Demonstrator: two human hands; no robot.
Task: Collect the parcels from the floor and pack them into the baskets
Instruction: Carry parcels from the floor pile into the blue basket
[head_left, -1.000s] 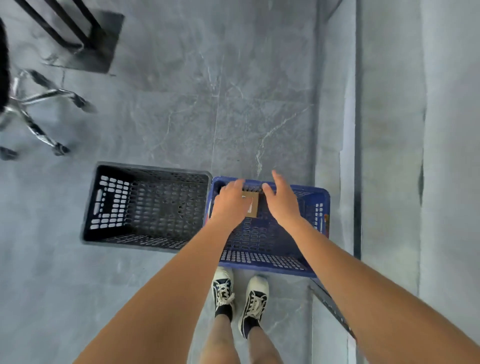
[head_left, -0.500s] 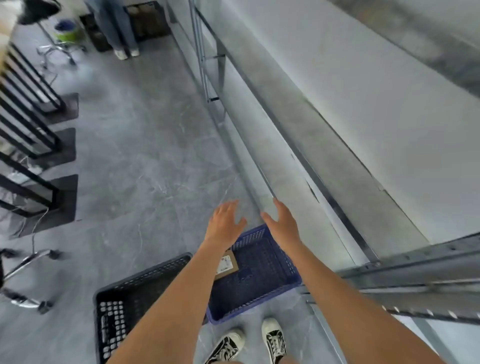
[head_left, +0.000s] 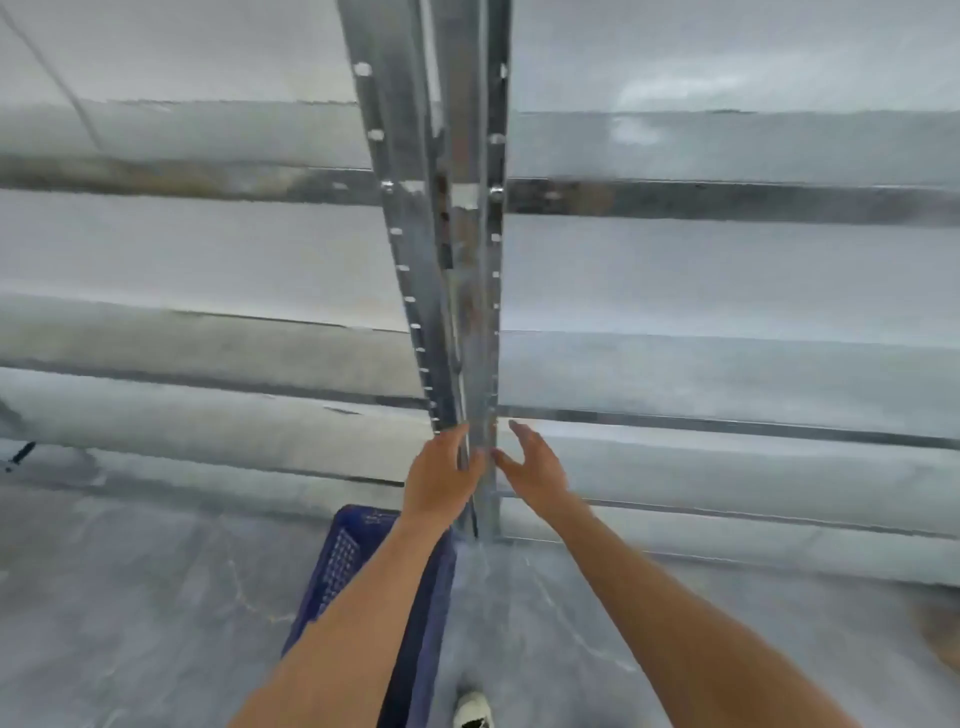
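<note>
Parcels were not visible; one blue basket (head_left: 340, 566) stood on the grey floor (head_left: 130, 597) at near centre-left, partly hidden by the left forearm. Beyond it, the left hand (head_left: 439, 480) and right hand (head_left: 535, 467) were raised, fingers relaxed, holding nothing. Farther off stood a metal shelving upright (head_left: 457, 234), blurred.

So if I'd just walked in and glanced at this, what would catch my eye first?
Probably the tall metal shelf post with its rows of holes, running down the middle of the view in front of blurred grey shelves. Just below it the person's left hand and right hand reach forward, fingers relaxed and holding nothing. Under the left forearm, a blue basket stands on the grey floor.
</note>
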